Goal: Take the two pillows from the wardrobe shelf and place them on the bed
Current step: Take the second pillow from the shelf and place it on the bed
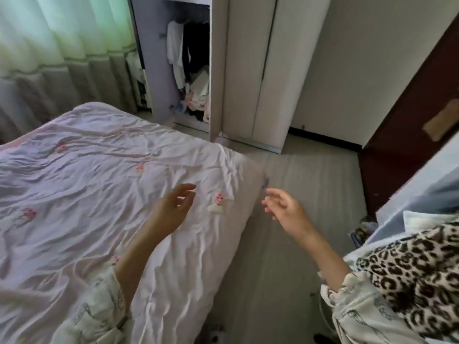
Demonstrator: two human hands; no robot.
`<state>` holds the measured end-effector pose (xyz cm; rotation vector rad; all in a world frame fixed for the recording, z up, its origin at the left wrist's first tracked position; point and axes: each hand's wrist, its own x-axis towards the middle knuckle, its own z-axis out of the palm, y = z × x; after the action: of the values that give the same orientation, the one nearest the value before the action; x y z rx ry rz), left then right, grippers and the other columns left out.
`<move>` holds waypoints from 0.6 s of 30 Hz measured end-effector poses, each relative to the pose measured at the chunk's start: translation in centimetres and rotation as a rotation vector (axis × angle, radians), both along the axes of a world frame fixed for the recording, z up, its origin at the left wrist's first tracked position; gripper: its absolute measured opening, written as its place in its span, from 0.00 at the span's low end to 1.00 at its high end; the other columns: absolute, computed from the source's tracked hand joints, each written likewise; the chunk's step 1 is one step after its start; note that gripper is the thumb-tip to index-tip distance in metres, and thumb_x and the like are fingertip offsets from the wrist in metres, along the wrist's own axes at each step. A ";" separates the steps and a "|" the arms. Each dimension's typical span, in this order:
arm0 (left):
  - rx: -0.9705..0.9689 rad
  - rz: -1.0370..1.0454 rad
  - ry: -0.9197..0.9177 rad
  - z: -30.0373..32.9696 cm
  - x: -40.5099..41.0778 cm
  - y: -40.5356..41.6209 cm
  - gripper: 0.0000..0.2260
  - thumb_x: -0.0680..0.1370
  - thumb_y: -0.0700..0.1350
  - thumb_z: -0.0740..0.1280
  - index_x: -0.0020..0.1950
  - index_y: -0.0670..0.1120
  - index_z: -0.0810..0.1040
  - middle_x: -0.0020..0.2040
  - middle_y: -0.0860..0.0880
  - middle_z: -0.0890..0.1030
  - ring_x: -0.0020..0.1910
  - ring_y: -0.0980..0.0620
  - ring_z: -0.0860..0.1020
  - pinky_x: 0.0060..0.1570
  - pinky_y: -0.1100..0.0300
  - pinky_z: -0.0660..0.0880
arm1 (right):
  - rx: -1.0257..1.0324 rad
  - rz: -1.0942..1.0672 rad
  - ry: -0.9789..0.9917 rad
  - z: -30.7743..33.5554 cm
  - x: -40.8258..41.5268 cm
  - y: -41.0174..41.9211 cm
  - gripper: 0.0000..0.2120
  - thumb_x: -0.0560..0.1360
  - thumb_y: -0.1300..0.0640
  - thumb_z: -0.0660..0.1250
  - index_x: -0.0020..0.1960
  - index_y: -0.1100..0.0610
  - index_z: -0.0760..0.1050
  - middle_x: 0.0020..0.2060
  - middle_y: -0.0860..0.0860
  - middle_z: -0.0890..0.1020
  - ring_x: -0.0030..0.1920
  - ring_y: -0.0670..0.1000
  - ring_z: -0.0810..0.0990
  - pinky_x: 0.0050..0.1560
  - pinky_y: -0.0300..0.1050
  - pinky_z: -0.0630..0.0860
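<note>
Head view of a bedroom. The left hand (173,207) was held above the bed (74,182), fingers spread loosely and holding nothing. The right hand (285,209) hung over the floor (285,244) just beside the bed's corner, fingers likewise relaxed apart and empty. Both wrists emerged from pale printed sleeves (99,306); a leopard-print fabric (409,264) lay at lower right. The bed carried a wrinkled pale cover with small pink motifs. Beyond its far corner stood the wardrobe (248,70), 1 door open, showing hanging garments (178,50) and a heap of folded cloth (198,95) low inside. The 2 pillows could not be picked out with certainty: none lay on the visible bed surface, and the wardrobe contents were too blurred to tell. A curtain (62,33) covered the window at left
</note>
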<state>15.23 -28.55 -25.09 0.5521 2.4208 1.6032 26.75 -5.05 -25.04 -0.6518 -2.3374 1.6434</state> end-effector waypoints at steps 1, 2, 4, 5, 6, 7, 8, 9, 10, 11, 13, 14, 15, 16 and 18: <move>0.000 -0.021 0.008 -0.2 -1.7 2.1 0.08 0.79 0.43 0.62 0.52 0.56 0.74 0.49 0.45 0.81 0.47 0.46 0.80 0.43 0.57 0.74 | 0.010 -0.024 0.006 0.1 -1.2 1.9 0.12 0.78 0.56 0.62 0.61 0.54 0.72 0.53 0.55 0.80 0.51 0.51 0.79 0.44 0.36 0.72; -0.004 -0.042 0.019 -0.4 -3.4 4.2 0.08 0.79 0.43 0.61 0.52 0.55 0.74 0.49 0.45 0.81 0.47 0.47 0.80 0.43 0.58 0.74 | 0.019 -0.044 0.014 0.2 -2.5 3.8 0.12 0.78 0.56 0.62 0.61 0.54 0.72 0.53 0.55 0.81 0.51 0.51 0.79 0.46 0.38 0.73; -0.007 -0.073 0.040 -0.9 -7.3 8.3 0.08 0.79 0.42 0.61 0.53 0.54 0.74 0.49 0.44 0.81 0.47 0.47 0.80 0.45 0.56 0.75 | 0.034 -0.070 0.033 0.4 -5.9 7.4 0.12 0.78 0.54 0.62 0.61 0.53 0.72 0.54 0.54 0.81 0.52 0.52 0.80 0.52 0.45 0.74; -0.001 -0.087 0.042 -1.1 -9.3 10.3 0.08 0.79 0.42 0.60 0.54 0.53 0.74 0.50 0.44 0.81 0.47 0.47 0.80 0.45 0.55 0.75 | 0.038 -0.084 0.039 0.5 -7.7 9.1 0.12 0.78 0.54 0.62 0.61 0.53 0.72 0.54 0.55 0.81 0.53 0.52 0.80 0.54 0.48 0.74; 0.004 -0.101 0.037 -1.2 -11.3 12.4 0.08 0.79 0.42 0.60 0.55 0.52 0.75 0.51 0.44 0.81 0.47 0.47 0.80 0.45 0.56 0.75 | 0.035 -0.101 0.043 0.8 -9.6 10.7 0.12 0.78 0.54 0.62 0.61 0.53 0.72 0.54 0.55 0.81 0.53 0.53 0.80 0.55 0.49 0.74; 0.005 -0.110 0.035 -1.1 -13.2 14.5 0.09 0.79 0.42 0.60 0.56 0.51 0.75 0.52 0.44 0.81 0.47 0.47 0.80 0.45 0.57 0.74 | 0.027 -0.114 0.044 1.0 -11.4 12.3 0.12 0.78 0.54 0.62 0.61 0.53 0.73 0.54 0.55 0.81 0.53 0.53 0.80 0.55 0.49 0.74; 0.003 -0.118 0.039 -0.8 -15.0 16.7 0.09 0.79 0.42 0.60 0.57 0.50 0.75 0.52 0.44 0.81 0.48 0.47 0.80 0.46 0.56 0.75 | 0.024 -0.115 0.043 1.4 -13.1 13.7 0.12 0.78 0.53 0.62 0.61 0.53 0.72 0.54 0.55 0.81 0.53 0.52 0.80 0.54 0.48 0.74; 0.004 -0.132 0.043 -0.3 -16.6 18.9 0.09 0.79 0.42 0.60 0.58 0.49 0.75 0.52 0.44 0.80 0.48 0.47 0.80 0.47 0.55 0.75 | 0.024 -0.116 0.043 1.8 -14.7 15.2 0.13 0.78 0.53 0.62 0.61 0.53 0.72 0.54 0.54 0.81 0.53 0.52 0.80 0.53 0.47 0.74; 0.016 -0.154 0.041 0.3 -18.2 21.3 0.10 0.80 0.43 0.59 0.59 0.49 0.75 0.53 0.44 0.80 0.48 0.47 0.79 0.47 0.54 0.75 | 0.024 -0.122 0.050 2.2 -16.2 16.8 0.12 0.78 0.52 0.61 0.61 0.52 0.72 0.54 0.54 0.81 0.52 0.51 0.80 0.53 0.46 0.74; 0.031 -0.180 0.044 0.9 -19.7 23.7 0.10 0.80 0.43 0.59 0.59 0.49 0.75 0.53 0.44 0.80 0.48 0.48 0.79 0.45 0.54 0.76 | 0.026 -0.135 0.061 2.7 -17.6 18.5 0.12 0.78 0.52 0.62 0.60 0.51 0.72 0.53 0.54 0.81 0.52 0.51 0.80 0.53 0.46 0.74; 0.025 -0.233 0.082 2.1 -22.3 28.3 0.11 0.80 0.45 0.59 0.61 0.49 0.75 0.52 0.47 0.80 0.49 0.51 0.79 0.42 0.61 0.75 | 0.043 -0.160 0.067 3.5 -19.8 21.9 0.12 0.78 0.52 0.62 0.60 0.51 0.72 0.53 0.53 0.81 0.51 0.51 0.80 0.54 0.47 0.74; 0.022 -0.259 0.093 2.5 -23.4 30.4 0.11 0.80 0.46 0.59 0.61 0.49 0.75 0.52 0.48 0.80 0.49 0.52 0.79 0.42 0.63 0.74 | 0.050 -0.176 0.062 3.8 -20.6 23.6 0.12 0.78 0.52 0.62 0.61 0.51 0.72 0.53 0.53 0.81 0.52 0.50 0.80 0.55 0.48 0.75; 0.026 -0.285 0.090 2.6 -24.5 32.5 0.11 0.80 0.45 0.60 0.60 0.49 0.75 0.52 0.49 0.80 0.49 0.52 0.79 0.42 0.64 0.74 | 0.053 -0.196 0.059 3.9 -21.4 25.5 0.12 0.78 0.52 0.62 0.61 0.52 0.72 0.53 0.53 0.81 0.52 0.50 0.80 0.56 0.49 0.75; 0.029 -0.307 0.077 2.4 -25.6 34.4 0.10 0.80 0.45 0.60 0.59 0.50 0.75 0.52 0.49 0.80 0.49 0.52 0.79 0.44 0.63 0.74 | 0.051 -0.217 0.054 3.8 -22.1 27.4 0.13 0.78 0.52 0.62 0.61 0.52 0.72 0.53 0.53 0.81 0.52 0.50 0.80 0.57 0.49 0.75; 0.013 -0.330 0.043 1.5 -27.7 37.9 0.09 0.80 0.45 0.60 0.58 0.53 0.74 0.52 0.49 0.80 0.50 0.51 0.79 0.48 0.59 0.75 | 0.056 -0.250 0.042 3.6 -23.6 31.1 0.13 0.77 0.53 0.63 0.62 0.53 0.72 0.54 0.54 0.81 0.53 0.50 0.80 0.59 0.51 0.74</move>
<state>-12.46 9.34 -23.56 0.9402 2.2045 1.4805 3.17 26.10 -21.42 -0.8506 -2.1623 1.4627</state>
